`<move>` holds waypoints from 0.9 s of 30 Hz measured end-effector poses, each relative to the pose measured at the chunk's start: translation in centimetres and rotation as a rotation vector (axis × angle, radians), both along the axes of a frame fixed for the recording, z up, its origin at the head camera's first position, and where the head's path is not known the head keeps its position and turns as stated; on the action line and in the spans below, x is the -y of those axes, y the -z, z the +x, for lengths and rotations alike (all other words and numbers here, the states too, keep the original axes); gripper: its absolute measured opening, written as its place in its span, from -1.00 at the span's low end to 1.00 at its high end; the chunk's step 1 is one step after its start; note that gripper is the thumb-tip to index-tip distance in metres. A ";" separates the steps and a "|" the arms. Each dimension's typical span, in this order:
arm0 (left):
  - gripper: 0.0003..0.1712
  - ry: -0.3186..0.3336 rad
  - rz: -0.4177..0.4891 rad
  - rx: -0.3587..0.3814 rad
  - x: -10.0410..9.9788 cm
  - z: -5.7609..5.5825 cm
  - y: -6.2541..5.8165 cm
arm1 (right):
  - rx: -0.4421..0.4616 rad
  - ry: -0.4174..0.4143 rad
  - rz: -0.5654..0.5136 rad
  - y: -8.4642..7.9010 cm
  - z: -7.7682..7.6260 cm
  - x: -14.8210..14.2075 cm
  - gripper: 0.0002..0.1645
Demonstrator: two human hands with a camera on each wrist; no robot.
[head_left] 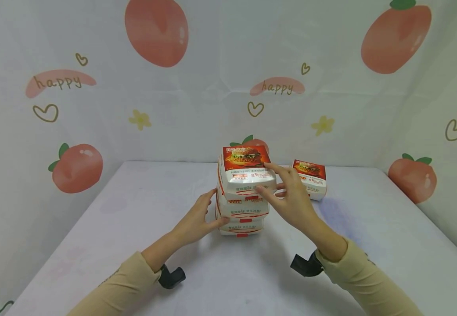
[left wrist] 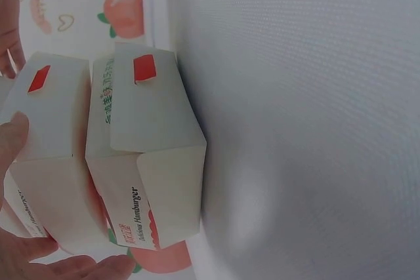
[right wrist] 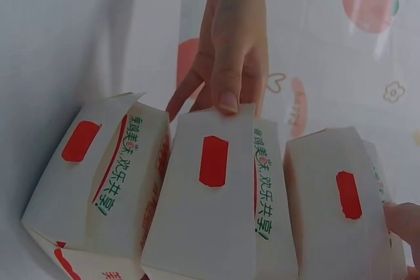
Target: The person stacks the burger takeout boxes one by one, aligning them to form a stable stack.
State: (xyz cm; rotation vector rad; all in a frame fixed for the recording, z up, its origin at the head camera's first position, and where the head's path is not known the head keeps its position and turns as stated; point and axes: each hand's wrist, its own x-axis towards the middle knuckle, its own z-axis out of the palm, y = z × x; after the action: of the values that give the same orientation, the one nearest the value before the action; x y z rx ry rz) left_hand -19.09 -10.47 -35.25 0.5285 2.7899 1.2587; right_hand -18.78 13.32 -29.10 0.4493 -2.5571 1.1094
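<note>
three burger boxes stacked on white table [head_left: 133, 215]: bottom box [head_left: 244, 227], middle box [head_left: 248, 209], top box [head_left: 248, 175]. left hand [head_left: 196, 220] grasping middle box, thumb on front. right hand [head_left: 296, 199] grasping top box's right side. spare box [head_left: 311, 175] stands apart, right of stack, partly behind right hand.

Arms [head_left: 372, 281] fwd; L hand [head_left: 196, 223] lower, R hand [head_left: 294, 199] higher; thumbs [head_left: 217, 224] apart f/ fingers [head_left: 280, 170].
</note>
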 end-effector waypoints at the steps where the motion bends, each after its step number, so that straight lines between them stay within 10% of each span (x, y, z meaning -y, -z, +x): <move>1: 0.04 0.000 0.000 0.001 0.0 0.0 0.0 | 0.003 0.001 -0.001 0.0 0.0 0.0 -0.27; 27: 0.03 0.002 0.001 0.009 0.0 0.0 0.0 | 0.012 0.020 0.009 -0.1 0.1 0.2 -0.24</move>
State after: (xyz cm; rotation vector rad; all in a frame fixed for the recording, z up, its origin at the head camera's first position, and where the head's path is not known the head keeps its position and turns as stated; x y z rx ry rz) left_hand -19.13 -10.43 -35.24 0.5237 2.7809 1.2588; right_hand -18.64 13.14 -29.00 0.4203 -2.5726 1.0971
